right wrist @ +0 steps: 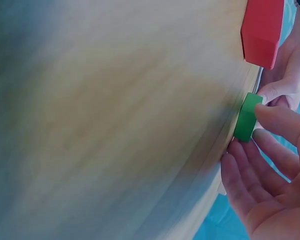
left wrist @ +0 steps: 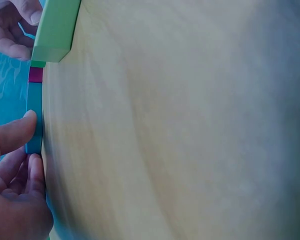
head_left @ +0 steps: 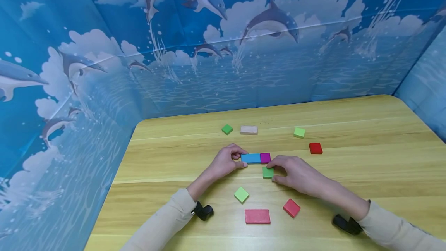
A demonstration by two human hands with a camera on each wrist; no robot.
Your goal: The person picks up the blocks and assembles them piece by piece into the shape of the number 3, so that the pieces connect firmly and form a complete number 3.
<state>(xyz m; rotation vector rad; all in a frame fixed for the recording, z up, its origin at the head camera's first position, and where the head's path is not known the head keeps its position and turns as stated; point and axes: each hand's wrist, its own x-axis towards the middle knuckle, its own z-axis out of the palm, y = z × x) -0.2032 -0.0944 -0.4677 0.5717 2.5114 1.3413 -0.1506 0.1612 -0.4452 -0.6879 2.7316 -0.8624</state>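
In the head view, a long blue block (head_left: 251,159) lies on the table with a purple block (head_left: 265,158) end to end at its right. My left hand (head_left: 227,160) holds the blue block's left end between thumb and fingers; the left wrist view shows the thumb (left wrist: 20,131) against its side. My right hand (head_left: 296,173) pinches a green square block (head_left: 268,172) between thumb and forefinger. That green block sits just in front of the purple one. The right wrist view shows the green block (right wrist: 248,117) from its side, between my fingertips.
Nearer me lie a light green block (head_left: 241,195), a long pink-red block (head_left: 257,216) and a red square block (head_left: 291,208). Farther back are a green block (head_left: 227,129), a pale long block (head_left: 249,130), a light green block (head_left: 299,133) and a red block (head_left: 315,148).
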